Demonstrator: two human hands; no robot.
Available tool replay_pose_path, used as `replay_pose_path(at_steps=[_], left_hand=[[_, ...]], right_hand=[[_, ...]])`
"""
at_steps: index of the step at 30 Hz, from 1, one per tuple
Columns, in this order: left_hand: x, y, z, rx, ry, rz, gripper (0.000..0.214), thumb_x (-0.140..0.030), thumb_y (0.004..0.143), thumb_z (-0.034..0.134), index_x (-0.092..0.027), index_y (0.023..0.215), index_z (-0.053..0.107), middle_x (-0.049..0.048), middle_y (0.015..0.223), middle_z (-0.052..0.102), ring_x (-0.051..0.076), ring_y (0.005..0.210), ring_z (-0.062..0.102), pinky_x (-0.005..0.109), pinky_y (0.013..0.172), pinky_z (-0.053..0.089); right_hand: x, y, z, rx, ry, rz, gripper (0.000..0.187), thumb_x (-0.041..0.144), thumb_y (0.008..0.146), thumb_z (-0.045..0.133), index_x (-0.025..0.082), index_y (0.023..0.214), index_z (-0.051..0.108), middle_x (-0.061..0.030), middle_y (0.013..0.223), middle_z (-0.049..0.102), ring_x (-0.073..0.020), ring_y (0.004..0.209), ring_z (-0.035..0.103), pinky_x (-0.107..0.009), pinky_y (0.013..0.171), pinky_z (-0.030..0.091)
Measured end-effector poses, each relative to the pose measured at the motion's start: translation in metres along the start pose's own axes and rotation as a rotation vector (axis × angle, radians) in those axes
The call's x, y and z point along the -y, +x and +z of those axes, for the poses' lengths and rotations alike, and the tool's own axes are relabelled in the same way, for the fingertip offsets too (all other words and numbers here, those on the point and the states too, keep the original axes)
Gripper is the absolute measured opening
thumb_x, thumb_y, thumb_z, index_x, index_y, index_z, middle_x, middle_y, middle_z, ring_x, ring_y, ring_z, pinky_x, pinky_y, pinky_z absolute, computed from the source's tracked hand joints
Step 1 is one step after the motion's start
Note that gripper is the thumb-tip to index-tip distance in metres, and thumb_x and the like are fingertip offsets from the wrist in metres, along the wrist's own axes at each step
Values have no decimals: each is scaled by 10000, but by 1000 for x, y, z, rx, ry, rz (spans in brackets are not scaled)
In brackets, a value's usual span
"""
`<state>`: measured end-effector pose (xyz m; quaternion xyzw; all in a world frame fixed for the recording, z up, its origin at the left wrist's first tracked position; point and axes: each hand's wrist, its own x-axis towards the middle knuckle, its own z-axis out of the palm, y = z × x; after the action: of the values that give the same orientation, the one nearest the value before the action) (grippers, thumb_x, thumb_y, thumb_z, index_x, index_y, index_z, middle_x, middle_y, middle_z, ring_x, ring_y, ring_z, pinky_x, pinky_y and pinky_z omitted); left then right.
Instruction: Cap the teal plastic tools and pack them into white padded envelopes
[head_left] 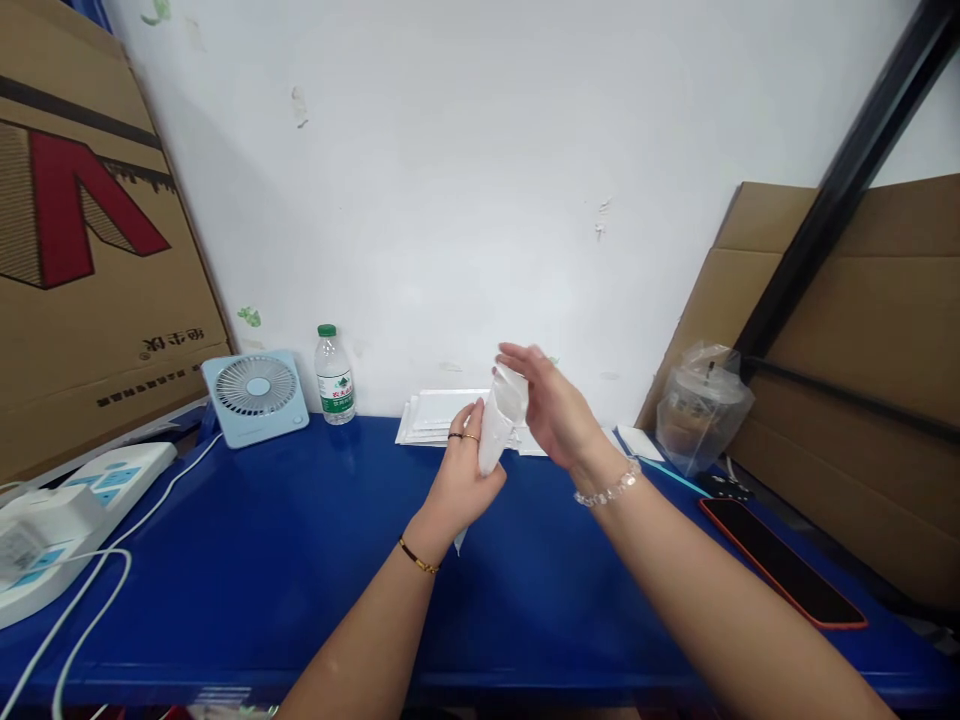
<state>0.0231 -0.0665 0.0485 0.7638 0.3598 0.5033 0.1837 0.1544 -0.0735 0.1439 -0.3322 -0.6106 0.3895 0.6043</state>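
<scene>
Above the middle of the blue table, my left hand [463, 465] is closed around a white, thin-walled pouch [493, 430]. The pouch is tilted, and its upper end gapes toward the right. A small pale tip of it shows below my left wrist. My right hand [555, 408] is beside the pouch's upper end, fingers stretched out and slightly blurred. Whether its fingertips touch the pouch's rim I cannot tell. Behind both hands, flat white packets [431, 412] lie stacked against the wall, partly hidden by my hands.
A light-blue fan [256, 395] and a water bottle [334, 378] stand at the back left. The power strip [127, 470] with white cables lies at the left edge. On the right are a bagged drink cup [697, 410], a phone [780, 560] and cardboard [862, 380].
</scene>
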Motion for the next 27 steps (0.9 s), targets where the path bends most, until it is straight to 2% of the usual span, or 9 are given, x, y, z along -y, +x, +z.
replay_pose_path(at_steps=[3, 5, 10, 15, 18, 21, 23, 25, 27], left_hand=[[4, 4, -5, -50, 63, -39, 492, -99, 712, 498, -176, 1196, 533, 83, 1128, 535, 225, 1082, 506, 338, 939, 410], [4, 6, -11, -11, 35, -60, 356, -116, 726, 486, -174, 1058, 600, 43, 953, 603, 198, 897, 569, 304, 817, 451], [-1, 4, -21, 254, -119, -16, 274, -137, 734, 458, -169, 944, 631, -11, 829, 642, 159, 747, 576, 246, 705, 442], [3, 2, -27, 383, -90, -63, 230, -235, 763, 500, -170, 928, 645, 2, 803, 648, 170, 722, 590, 250, 671, 455], [15, 6, -40, 250, 24, -150, 397, -344, 696, 645, -196, 1063, 612, 36, 966, 656, 232, 887, 607, 318, 821, 461], [32, 11, -56, -271, 188, -236, 717, -371, 661, 701, -204, 1303, 430, 109, 1286, 502, 309, 1212, 434, 424, 1045, 302], [45, 14, -61, -539, 163, -309, 801, -360, 719, 654, -214, 1400, 259, 129, 1406, 354, 297, 1318, 299, 437, 1092, 226], [57, 16, -56, -559, -47, -458, 814, -367, 766, 605, -229, 1426, 149, 133, 1433, 298, 267, 1317, 316, 410, 1063, 296], [68, 16, -41, -420, -363, -668, 801, -389, 795, 564, -239, 1425, 94, 134, 1417, 318, 244, 1262, 408, 381, 975, 412]], right_hand=[[-10, -10, -21, -74, -295, -245, 436, 493, 919, 354, 267, 1273, 471, -50, 1353, 476, -220, 1250, 429, -433, 1037, 356], [-16, -20, -34, -56, -575, -419, 427, 433, 904, 436, 258, 1293, 459, -61, 1385, 446, -239, 1285, 388, -454, 1070, 315], [-24, -35, -52, 261, -1028, -627, 356, 329, 886, 509, 222, 1225, 530, -92, 1284, 543, -248, 1171, 499, -432, 1002, 398], [-14, -29, -55, 562, -1168, -421, 279, 372, 923, 424, 198, 930, 642, -80, 1039, 627, -187, 833, 625, -329, 762, 502], [-11, -11, -59, 404, -1012, -206, 373, 432, 924, 392, 175, 747, 596, -52, 756, 615, -144, 596, 593, -270, 580, 479], [-26, 21, -63, 108, -760, 89, 416, 509, 889, 422, 160, 698, 544, -8, 491, 521, -125, 408, 491, -249, 438, 401], [-49, 45, -64, -3, -599, 218, 406, 497, 890, 415, 146, 731, 543, -32, 532, 555, -133, 439, 508, -253, 440, 404], [-79, 67, -61, -61, -609, 307, 383, 465, 898, 400, 123, 836, 559, -73, 637, 613, -160, 533, 570, -263, 465, 429], [-109, 84, -60, -67, -679, 355, 402, 472, 886, 413, 105, 853, 573, -102, 676, 634, -192, 610, 603, -289, 516, 459]])
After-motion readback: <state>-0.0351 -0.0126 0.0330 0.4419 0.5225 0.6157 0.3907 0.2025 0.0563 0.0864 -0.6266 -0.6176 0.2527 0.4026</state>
